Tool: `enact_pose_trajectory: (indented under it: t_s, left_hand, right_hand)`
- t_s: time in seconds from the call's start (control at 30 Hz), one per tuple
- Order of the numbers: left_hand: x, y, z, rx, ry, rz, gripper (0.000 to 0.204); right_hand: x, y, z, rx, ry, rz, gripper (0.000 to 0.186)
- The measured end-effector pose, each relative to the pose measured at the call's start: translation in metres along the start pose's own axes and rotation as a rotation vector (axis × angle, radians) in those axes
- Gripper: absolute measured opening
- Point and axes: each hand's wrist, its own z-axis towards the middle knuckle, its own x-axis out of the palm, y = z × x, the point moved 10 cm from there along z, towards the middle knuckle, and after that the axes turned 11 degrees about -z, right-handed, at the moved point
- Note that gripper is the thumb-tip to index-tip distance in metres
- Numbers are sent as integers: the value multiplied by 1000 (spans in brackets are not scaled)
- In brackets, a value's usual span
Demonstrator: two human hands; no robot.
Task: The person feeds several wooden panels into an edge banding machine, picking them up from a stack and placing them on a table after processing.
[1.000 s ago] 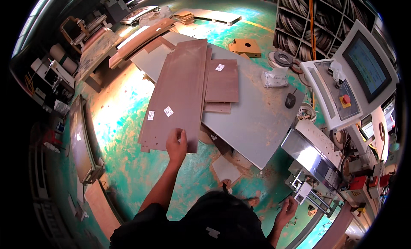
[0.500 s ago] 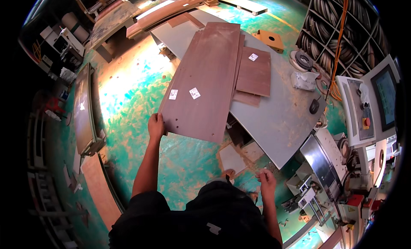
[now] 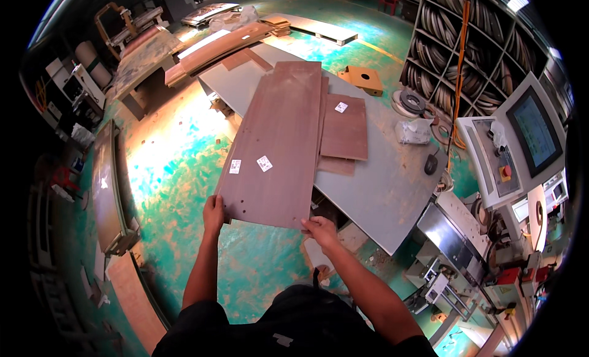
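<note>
A: Both hands on the long brown panel (image 3: 276,142) now, one to each near corner! Left hand (image 3: 213,215) curled in tight at the left corner, right hand (image 3: 321,230) pinching the other, thumb and finger nearly together.

B: Why so wide apart, do you reckon?

A: Balance, I'd judge. That near end juts past the edge of the grey bench (image 3: 392,185), out over the green floor (image 3: 257,253), so a grip at each corner should stop it tipping sideways. The far end lies over the bench and probably takes some of the weight. What the hidden fingertips do underneath, I can't tell.

B: And the smaller brown panel (image 3: 345,133)?

A: Close by the long one's right side, overlapping a lower brown piece (image 3: 336,165). Set there to leave the near corners free, perhaps.

B: Count them for me!

A: Two white labels (image 3: 264,164) on the long panel, one more on the smaller. Three dark holes (image 3: 243,202) by the left corner, one fainter by the right. One black mouse (image 3: 431,164), one plastic-wrapped packet (image 3: 413,131), one yellow-brown box (image 3: 361,79) with a single round hole.

B: Boards under the long one?

A: Edges show, but how many, I can't say.
</note>
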Motion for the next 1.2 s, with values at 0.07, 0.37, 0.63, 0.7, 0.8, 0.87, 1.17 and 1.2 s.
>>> enact_pose_trajectory:
  t_s: [0.07,0.37,0.63,0.7,0.8,0.87,1.17,1.2]
  left_hand:
    - [0,-6,-2,50,-10,28,40]
    - [3,-59,-23,329,-101,221,35]
    - [7,-91,-43,379,-106,103,32]
    - [9,-98,-46,393,-104,68,31]
    - [9,-102,-59,409,-101,1,28]
    - [18,-99,-67,392,-52,-18,29]
    - [129,-18,-183,-266,482,-246,39]
    - [154,-2,-204,-523,575,-345,48]
  right_hand:
    - [-5,-3,-4,-25,-38,-26,36]
    - [3,-2,-28,167,99,-134,59]
    - [13,0,-22,14,68,-92,53]
    - [2,-4,-18,-96,-1,-28,50]
    - [-30,-14,-35,-108,-87,-29,47]
    - [-61,-24,-59,-90,-136,-62,46]
    - [-216,-83,-180,-180,-528,40,36]
    - [-235,-83,-194,-182,-594,47,36]
